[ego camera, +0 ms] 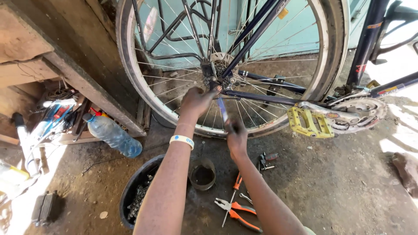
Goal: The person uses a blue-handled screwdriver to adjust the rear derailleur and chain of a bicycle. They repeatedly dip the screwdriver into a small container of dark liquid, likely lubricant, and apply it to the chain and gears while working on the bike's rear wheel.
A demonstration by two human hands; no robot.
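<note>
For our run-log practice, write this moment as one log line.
left hand: on rear wheel hub | right hand: grip shut on wrench | ground: pliers, plastic bottle

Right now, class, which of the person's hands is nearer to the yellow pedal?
Right. The right hand grips a wrench handle below the rear hub, to the left of the yellow pedal. The left hand rests at the wheel hub, further left and farther away.

A plastic water bottle (112, 133), orange-handled pliers (235, 212) and a small tin (202, 174) lie on the dirt.
</note>
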